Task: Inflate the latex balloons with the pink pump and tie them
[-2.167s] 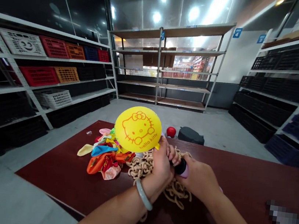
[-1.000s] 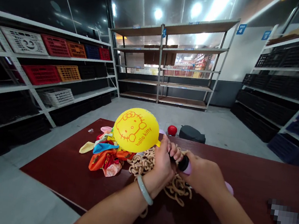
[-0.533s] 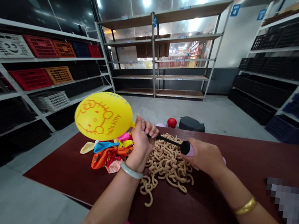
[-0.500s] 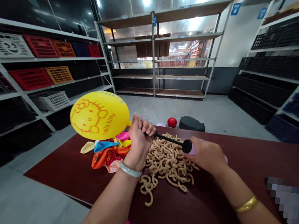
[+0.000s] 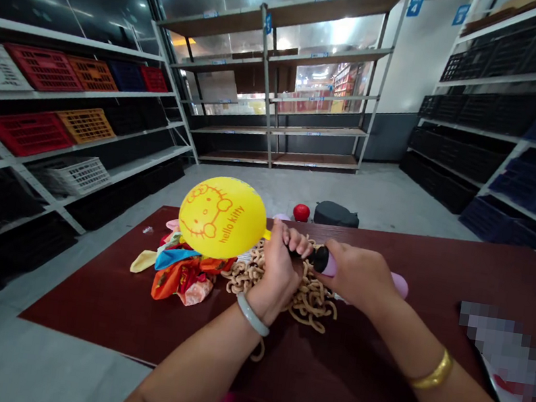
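A blown-up yellow balloon [image 5: 223, 218] with a red "hello kitty" print points to the left. My left hand [image 5: 285, 256] is closed around its neck and the black front end of a balloon pump; the fingers hide the join. Wrapped around the pump's lilac barrel [image 5: 398, 284] is my right hand [image 5: 362, 274], close beside the left. Below both hands lies a heap of beige, curled, rope-like pieces [image 5: 316, 306], partly covered by them. Limp balloons [image 5: 177, 278] in orange, blue, cream and other colours are piled on the table left of the heap.
The dark red table [image 5: 99, 297] extends to both sides. A blurred flat object [image 5: 504, 367] lies at its right. Beyond the far edge are a red ball-like thing [image 5: 301, 213] and a dark grey object [image 5: 336, 215]. Shelves with crates [image 5: 42, 68] stand around.
My left hand and the balloon have moved right, up to my right hand. The black rod that showed between my hands has slid in and is mostly out of sight.
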Tool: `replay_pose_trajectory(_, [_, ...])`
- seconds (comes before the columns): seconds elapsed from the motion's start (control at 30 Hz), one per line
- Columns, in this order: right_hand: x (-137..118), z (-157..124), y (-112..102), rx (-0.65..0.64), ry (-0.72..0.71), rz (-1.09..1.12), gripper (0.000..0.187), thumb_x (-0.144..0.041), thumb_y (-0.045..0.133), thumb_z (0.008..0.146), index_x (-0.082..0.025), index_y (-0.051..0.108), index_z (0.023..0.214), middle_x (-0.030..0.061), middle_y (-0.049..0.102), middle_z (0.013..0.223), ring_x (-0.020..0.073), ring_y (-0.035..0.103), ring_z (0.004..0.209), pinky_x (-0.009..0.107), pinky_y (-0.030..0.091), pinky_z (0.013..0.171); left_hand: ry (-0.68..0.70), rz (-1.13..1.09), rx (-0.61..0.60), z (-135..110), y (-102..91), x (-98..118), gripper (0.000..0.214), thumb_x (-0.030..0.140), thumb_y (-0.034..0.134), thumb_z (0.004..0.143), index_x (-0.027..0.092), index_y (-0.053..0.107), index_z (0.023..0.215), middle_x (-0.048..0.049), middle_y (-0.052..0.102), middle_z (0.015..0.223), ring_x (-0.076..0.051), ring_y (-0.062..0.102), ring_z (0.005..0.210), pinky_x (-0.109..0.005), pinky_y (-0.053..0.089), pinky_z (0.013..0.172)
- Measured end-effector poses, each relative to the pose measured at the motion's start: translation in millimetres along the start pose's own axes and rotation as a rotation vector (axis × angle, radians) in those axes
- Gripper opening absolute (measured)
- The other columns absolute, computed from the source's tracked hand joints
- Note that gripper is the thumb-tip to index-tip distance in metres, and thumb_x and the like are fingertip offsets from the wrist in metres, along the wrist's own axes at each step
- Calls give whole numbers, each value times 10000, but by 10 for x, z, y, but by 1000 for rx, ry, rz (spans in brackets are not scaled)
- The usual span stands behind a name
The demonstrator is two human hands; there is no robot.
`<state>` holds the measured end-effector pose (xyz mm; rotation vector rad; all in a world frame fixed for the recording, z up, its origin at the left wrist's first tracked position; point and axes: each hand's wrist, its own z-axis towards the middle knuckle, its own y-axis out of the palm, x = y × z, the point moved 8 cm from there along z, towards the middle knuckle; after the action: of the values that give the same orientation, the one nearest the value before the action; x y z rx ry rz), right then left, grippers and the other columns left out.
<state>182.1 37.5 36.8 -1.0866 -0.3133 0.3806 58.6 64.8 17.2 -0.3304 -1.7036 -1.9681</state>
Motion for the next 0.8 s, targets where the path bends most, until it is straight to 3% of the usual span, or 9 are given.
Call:
replay_pose_trajectory(0.1, [-56,-5,-16,1,1,20,354,-556,527,809,-216,536,908,54,690,811,239,656,697,302,286,532,-39,14,-8,-63,40,-128,429,400,590,860,190,319,601,64,291,477,-84,363,405,-240,321,453])
replay_pose_trajectory(0.2, [-60,17,26,8,2,57,410,-607,503,809,-221,547,938,54,697,844,237,662,727,296,303,539,-32,58,-15,-32,43,-78,441,446,575,861,191,331,596,62,295,469,-89,363,399,-243,315,443])
replay_pose_trajectory(0.3, [36,52,116,-6,14,59,477,-658,500,790,-229,557,990,56,703,871,237,663,756,290,325,554,1,78,0,79,-15,104,467,490,539,871,191,327,582,60,290,449,-93,352,383,-244,301,428])
replay_pose_trajectory(0.43, [287,91,223,-24,13,25,487,-664,511,781,-238,573,1008,54,704,919,242,659,802,296,351,579,75,29,75,270,-207,478,444,412,535,892,191,306,582,65,287,441,-86,332,368,-236,286,422])
replay_pose_trajectory(0.57, [476,100,201,31,3,-3,526,-665,498,794,-241,572,1096,65,694,1006,255,650,877,313,375,620,130,-13,126,381,-356,742,448,405,499,909,195,276,583,71,255,430,-83,309,357,-230,277,416])
replay_pose_trajectory(0.67, [499,63,136,42,9,-28,511,-636,506,807,-242,560,1130,72,693,1009,266,645,876,319,364,616,119,-28,139,404,-413,715,443,394,492,914,197,272,584,75,252,433,-81,305,355,-226,284,414])
replay_pose_trajectory(0.8, [411,13,37,6,30,-86,486,-602,528,802,-223,564,1103,92,692,946,286,635,827,326,327,590,76,-75,141,408,-459,449,436,376,485,924,196,293,577,76,271,442,-71,327,361,-216,303,421])
